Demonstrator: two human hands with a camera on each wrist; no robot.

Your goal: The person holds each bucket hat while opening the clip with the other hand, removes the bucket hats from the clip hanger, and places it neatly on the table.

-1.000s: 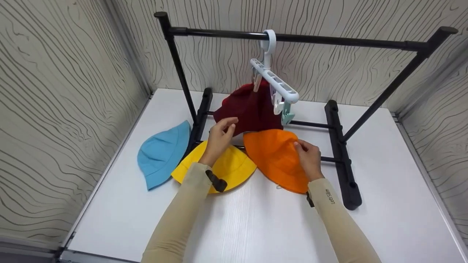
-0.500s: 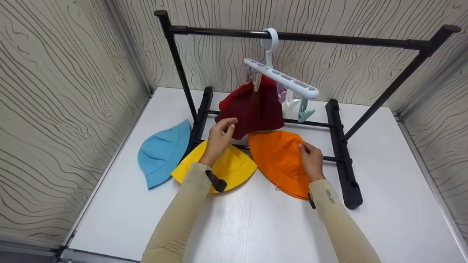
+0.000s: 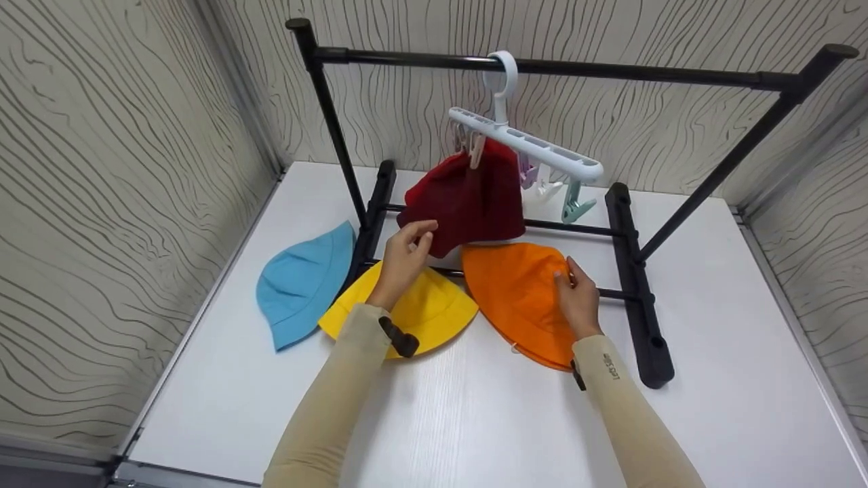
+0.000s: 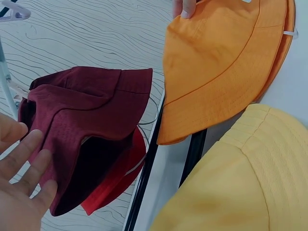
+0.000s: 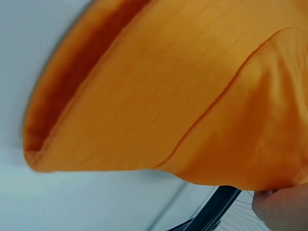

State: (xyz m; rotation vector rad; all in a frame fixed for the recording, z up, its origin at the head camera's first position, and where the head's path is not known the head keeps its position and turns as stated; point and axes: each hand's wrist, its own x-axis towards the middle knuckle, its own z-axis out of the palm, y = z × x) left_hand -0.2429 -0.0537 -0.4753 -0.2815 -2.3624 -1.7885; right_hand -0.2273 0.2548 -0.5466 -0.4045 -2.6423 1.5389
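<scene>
My right hand (image 3: pixel 580 298) pinches the crown edge of an orange bucket hat (image 3: pixel 519 298), whose folded brim fills much of the right wrist view. My left hand (image 3: pixel 405 261) is beside a maroon bucket hat (image 3: pixel 468 210), fingers loosely spread and gripping nothing; whether the fingertips touch the cloth I cannot tell. Clothespins on a white clip hanger (image 3: pixel 536 146) hold the maroon hat, with a red hat (image 4: pixel 115 187) behind it. Toward the hanger's near end hang a white clip (image 3: pixel 546 183) and a mint-green clip (image 3: pixel 576 203), both without a hat.
A yellow bucket hat (image 3: pixel 434 315) lies under my left wrist, and a blue one (image 3: pixel 305 288) lies further left on the white table (image 3: pixel 447 427). The hanger hooks over the bar of a black rack (image 3: pixel 644 71), whose feet stand on the table.
The hanger's near end has swung to the right, with its clips. My right hand and the orange hat have shifted slightly right. My left hand has barely moved.
</scene>
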